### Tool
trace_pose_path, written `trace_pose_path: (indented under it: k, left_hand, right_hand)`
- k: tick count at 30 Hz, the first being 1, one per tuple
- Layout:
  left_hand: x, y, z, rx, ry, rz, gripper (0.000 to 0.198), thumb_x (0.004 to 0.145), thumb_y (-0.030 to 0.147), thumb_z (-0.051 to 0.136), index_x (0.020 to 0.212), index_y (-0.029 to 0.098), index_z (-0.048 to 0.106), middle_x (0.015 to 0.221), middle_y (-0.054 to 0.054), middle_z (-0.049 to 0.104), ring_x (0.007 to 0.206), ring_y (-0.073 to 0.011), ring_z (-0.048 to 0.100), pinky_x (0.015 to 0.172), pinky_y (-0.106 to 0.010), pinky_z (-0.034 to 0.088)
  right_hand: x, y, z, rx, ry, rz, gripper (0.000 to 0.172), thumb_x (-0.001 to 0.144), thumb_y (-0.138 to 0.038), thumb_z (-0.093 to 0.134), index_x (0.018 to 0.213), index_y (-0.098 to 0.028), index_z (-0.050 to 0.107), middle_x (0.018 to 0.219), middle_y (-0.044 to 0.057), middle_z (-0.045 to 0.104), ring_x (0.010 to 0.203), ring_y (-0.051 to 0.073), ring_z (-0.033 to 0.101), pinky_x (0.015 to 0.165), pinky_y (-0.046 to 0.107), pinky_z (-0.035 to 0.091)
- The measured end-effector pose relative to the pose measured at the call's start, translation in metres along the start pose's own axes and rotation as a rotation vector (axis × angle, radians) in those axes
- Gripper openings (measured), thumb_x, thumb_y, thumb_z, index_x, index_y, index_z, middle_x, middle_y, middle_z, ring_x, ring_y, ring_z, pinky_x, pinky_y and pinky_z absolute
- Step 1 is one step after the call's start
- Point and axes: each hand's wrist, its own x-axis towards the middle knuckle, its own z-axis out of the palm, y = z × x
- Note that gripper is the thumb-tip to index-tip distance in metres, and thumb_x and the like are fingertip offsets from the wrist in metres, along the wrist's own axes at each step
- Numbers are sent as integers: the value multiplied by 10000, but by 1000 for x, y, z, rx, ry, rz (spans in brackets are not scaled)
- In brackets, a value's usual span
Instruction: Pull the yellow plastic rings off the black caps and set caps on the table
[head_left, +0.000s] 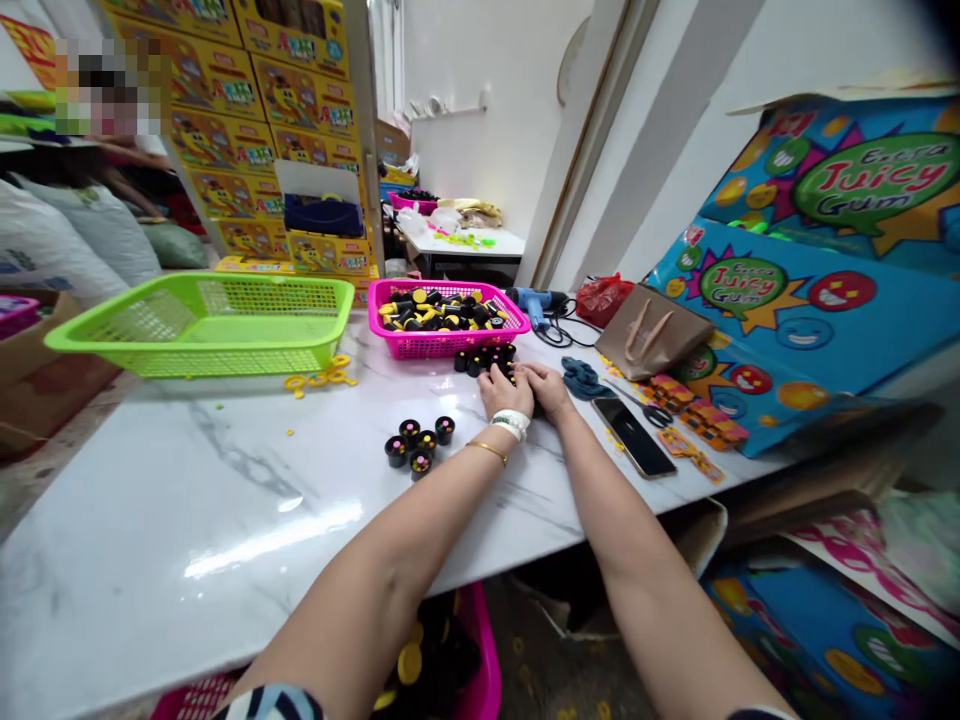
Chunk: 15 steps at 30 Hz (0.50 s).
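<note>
Both my hands rest close together on the white marble table [225, 500], just in front of a pink basket [442, 340] full of small black and yellow parts. My left hand [505, 390] has its fingers curled over a row of small black caps [484, 358] on the table. My right hand [546, 385] lies beside it, fingers bent down onto the same spot; what they pinch is hidden. A cluster of several small black cups with coloured centres [418, 442] stands to the left of my left wrist.
A large green basket [202, 325] stands at the back left, yellow plastic rings [321, 378] in front of it. Right of my hands lie blue scissors [581, 378], a phone [634, 437], a brown bag [649, 330] and colourful gum boxes [810, 300]. A person sits far left.
</note>
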Motion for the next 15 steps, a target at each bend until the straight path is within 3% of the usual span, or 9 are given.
trace_pose_path:
  k: [6, 15]
  left_hand:
    - [-19, -1, -20, 23, -7, -22, 562, 935, 439, 404, 1381, 98, 404, 1351, -203, 452, 1258, -280, 488, 1078, -345, 361]
    - [-41, -7, -36, 47, -40, 6, 632, 906, 491, 431, 1369, 63, 392, 1353, -236, 442, 1260, -330, 476, 1074, -391, 365]
  right_hand:
    - [-14, -7, 9, 23, -110, 17, 389, 680, -512, 716, 903, -197, 767, 900, 62, 753, 952, 245, 655, 901, 379, 496]
    - [-38, -9, 18, 40, -169, 61, 405, 685, -438, 749, 1008, -193, 753, 888, 58, 748, 900, 238, 670, 861, 382, 515]
